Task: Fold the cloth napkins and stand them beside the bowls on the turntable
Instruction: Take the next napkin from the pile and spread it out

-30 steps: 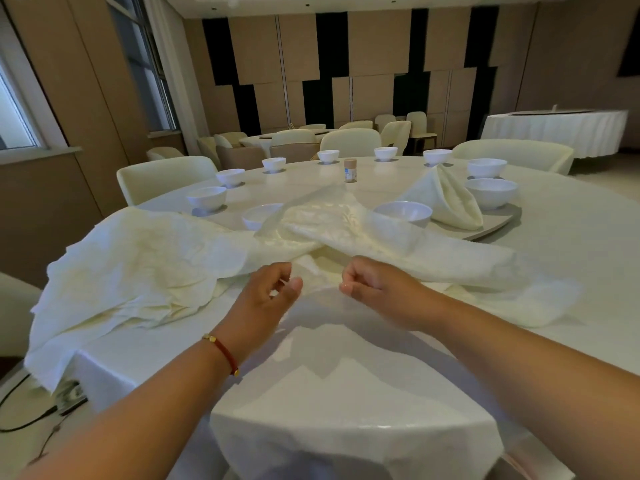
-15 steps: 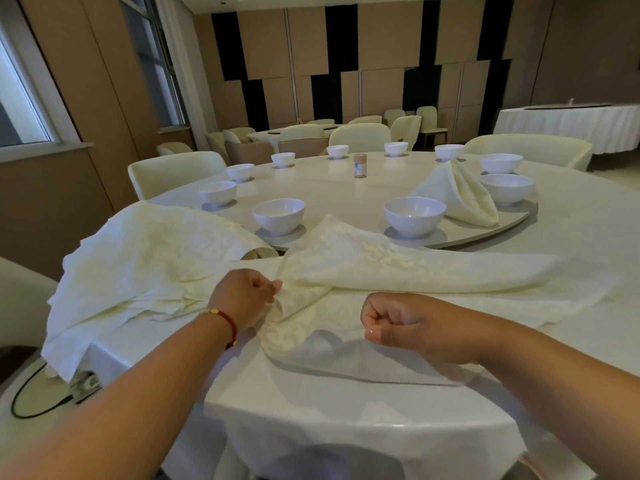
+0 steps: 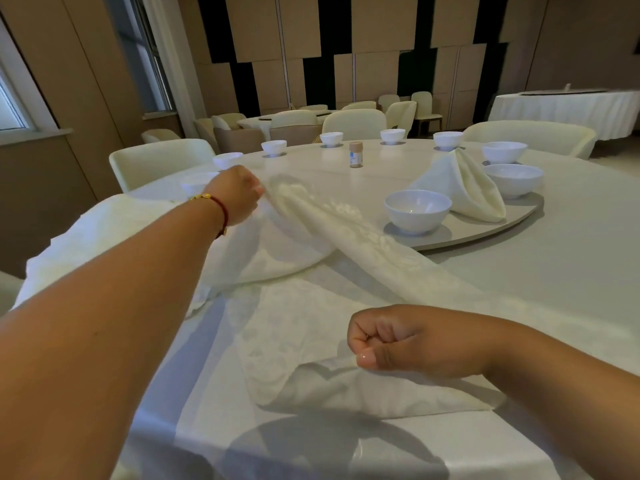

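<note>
The cloth napkin point(image 3: 346, 306) lies partly spread on the tabletop point(image 3: 571, 271) at the near edge, one portion drawn up into a taut diagonal fold running from lower right to upper left. The left hand point(image 3: 239, 192) is extended forward, fingers closed on the far corner of that fold, holding it raised above the tabletop. The right hand point(image 3: 398, 337) is curled into a near fist at the near edge, thumb and forefinger pinching the napkin's near corner against the tabletop. A red cord bracelet point(image 3: 221, 211) sits on the left wrist.

Under the left forearm, a heap of loose napkins point(image 3: 104, 230) lies on the tabletop's left side. Beyond the held napkin, the turntable point(image 3: 485, 233) carries a ring of white bowls; the nearest bowl point(image 3: 417, 211) stands just beside a folded napkin point(image 3: 464, 188) already standing upright, with a further bowl point(image 3: 514, 178) on its other side. A small capped jar point(image 3: 356, 154) stands near the turntable's centre. Cream chairs point(image 3: 159, 161) surround the tabletop.
</note>
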### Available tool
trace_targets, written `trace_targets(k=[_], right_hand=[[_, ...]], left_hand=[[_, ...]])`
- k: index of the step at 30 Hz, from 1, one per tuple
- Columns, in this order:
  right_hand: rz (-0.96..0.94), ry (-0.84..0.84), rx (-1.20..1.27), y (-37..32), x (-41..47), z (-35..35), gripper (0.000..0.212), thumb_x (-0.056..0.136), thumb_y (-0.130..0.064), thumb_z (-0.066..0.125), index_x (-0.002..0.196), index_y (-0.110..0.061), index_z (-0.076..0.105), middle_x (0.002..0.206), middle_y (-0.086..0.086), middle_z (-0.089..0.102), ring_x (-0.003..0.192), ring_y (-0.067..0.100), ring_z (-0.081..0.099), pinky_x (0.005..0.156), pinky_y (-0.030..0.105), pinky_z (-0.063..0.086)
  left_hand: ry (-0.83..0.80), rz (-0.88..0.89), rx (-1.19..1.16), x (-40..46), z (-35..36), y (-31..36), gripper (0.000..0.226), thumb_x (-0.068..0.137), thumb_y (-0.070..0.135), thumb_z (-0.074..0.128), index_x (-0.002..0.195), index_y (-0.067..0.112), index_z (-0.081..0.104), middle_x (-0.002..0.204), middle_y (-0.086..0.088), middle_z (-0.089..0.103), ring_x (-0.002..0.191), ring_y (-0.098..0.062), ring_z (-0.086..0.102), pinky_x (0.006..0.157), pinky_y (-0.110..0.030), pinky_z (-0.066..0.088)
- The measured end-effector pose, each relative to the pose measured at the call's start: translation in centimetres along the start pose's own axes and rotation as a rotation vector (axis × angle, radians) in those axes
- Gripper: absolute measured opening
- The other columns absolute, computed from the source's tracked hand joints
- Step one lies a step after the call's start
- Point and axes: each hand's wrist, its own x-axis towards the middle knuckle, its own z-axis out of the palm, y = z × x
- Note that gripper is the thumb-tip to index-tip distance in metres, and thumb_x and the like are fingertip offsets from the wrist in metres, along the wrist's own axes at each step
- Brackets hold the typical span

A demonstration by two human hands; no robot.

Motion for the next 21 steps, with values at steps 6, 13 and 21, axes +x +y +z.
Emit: trace_targets(k=[6,13,21], right_hand=[[-0.025,-0.033,0.055,-0.7,-1.1,-1.0,0.017,0.090,-0.034,0.055,0.073,-0.033,0.055,0.066,-0.015,0.045,0.062,0.009,0.033,0.057,0.024,0.027],[0.093,-0.028,0.006,-1.3,-1.3,-2.2,0.025,0.099,-0.014,0.051,0.075,-0.022,0.054,0.061,-0.015,0.045,0.055,0.003,0.035,0.051,0.015,0.030],[0.423,0.694,0.123,1.0,1.7,-7.1,0.018,0.097,-0.029,0.054,0.103,-0.012,0.054,0.092,0.008,0.056,0.062,0.019,0.060,0.054,0.027,0.045]], left_hand=[[-0.189,0.241,0.081,-1.4,2.1,-1.9,0.035,0.097,0.030,0.050,0.131,0.020,0.051,0.132,-0.002,0.052,0.116,-0.022,0.052,0.094,-0.029,0.040],[-0.305,0.155,0.054,-4.5,2.8,-4.9,0.023,0.096,0.036,0.050,0.091,0.015,0.057,0.095,0.000,0.061,0.092,-0.024,0.063,0.090,-0.043,0.053],[-0.175,-0.083,-0.392,-3.2,3.1,-5.7,0.030,0.099,0.037,0.045,0.117,0.014,0.053,0.121,-0.005,0.055,0.103,-0.024,0.061,0.085,-0.039,0.054]])
